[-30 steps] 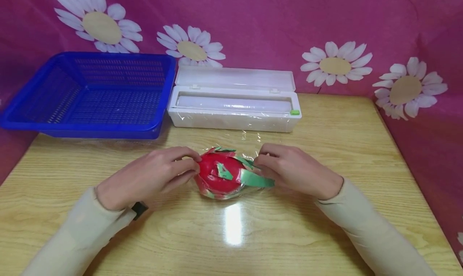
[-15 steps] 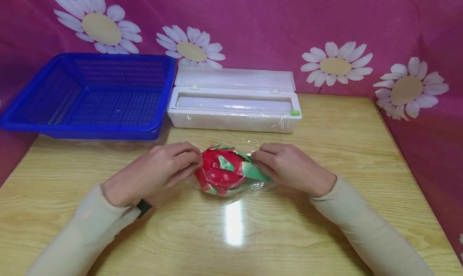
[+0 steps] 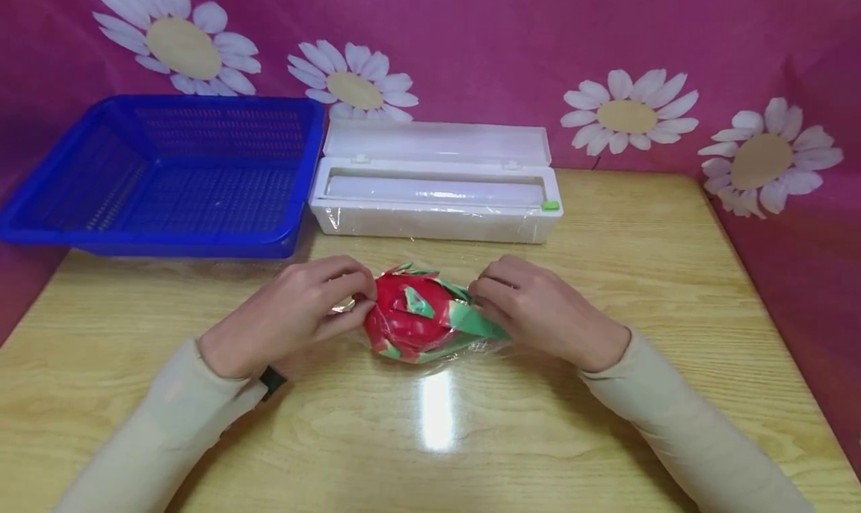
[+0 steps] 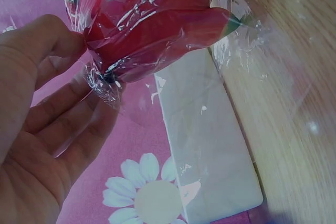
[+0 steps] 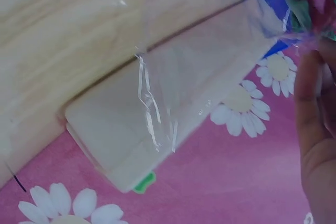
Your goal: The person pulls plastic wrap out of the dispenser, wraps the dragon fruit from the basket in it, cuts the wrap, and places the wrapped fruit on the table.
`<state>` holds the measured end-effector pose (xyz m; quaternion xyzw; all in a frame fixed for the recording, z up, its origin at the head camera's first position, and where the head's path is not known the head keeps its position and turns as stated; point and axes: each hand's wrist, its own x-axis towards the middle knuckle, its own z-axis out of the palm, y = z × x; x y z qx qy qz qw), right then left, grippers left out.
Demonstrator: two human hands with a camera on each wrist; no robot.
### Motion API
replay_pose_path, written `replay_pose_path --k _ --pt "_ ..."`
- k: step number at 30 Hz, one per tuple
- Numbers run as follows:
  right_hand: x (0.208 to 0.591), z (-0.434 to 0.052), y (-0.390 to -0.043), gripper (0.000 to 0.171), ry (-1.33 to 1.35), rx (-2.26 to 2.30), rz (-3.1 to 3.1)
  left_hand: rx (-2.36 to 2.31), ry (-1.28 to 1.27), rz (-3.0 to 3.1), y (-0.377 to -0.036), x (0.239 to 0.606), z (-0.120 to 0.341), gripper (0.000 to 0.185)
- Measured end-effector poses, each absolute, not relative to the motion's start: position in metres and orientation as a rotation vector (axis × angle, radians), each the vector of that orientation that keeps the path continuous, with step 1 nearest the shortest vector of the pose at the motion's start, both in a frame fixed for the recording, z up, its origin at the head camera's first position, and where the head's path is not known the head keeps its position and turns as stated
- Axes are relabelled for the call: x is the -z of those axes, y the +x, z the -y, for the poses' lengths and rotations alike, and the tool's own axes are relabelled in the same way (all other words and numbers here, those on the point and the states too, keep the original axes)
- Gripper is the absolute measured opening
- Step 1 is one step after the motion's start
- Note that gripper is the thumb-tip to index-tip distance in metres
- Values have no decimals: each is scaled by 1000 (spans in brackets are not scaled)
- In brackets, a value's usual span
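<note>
A red dragon fruit (image 3: 406, 330) with green-tipped scales lies mid-table, wrapped in clear cling film (image 4: 102, 85). My left hand (image 3: 296, 311) is at its left end; in the left wrist view, thumb and forefinger pinch the gathered film right against the red skin while the other fingers extend beneath. At the leafy right end, my right hand (image 3: 545, 311) pinches the film beside the long green scales, its fingertips partly hidden in the head view. A loose stretch of film shows as shiny creases in the right wrist view, in front of the white box (image 5: 121, 114).
Behind the fruit, the white cling film box (image 3: 437, 225) stands with its lid up, a film roll (image 3: 430, 190) inside and a green slider (image 3: 550, 206) at its right. A blue basket (image 3: 181, 245) is at the back left. Purple flowered cloth (image 3: 484, 42) hangs behind the table.
My left hand has moved slightly right and up, keeping close to the fruit's end. The fruit has tilted and shifted a little; my right hand stays at the leafy end.
</note>
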<state>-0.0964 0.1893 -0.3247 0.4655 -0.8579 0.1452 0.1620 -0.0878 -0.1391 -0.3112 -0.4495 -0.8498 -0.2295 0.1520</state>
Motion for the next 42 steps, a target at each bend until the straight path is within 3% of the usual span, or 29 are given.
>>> replay_pose_path --k 5,12,20,32,42 --pt "313 -190 -87 30 1234 -421 2448 681 -1269 2469 -89 310 137 10" --pt "307 -180 -72 20 1262 -428 2427 691 -1218 2515 -88 309 137 9" --pt "315 -167 -64 75 1234 -366 2546 690 -1164 2549 -88 309 135 11" --pt "328 -161 -63 81 1187 -338 2476 672 -1130 2563 -89 310 133 12" --pt "330 -160 -64 98 1175 -225 2609 702 -1074 2594 -91 308 128 15"
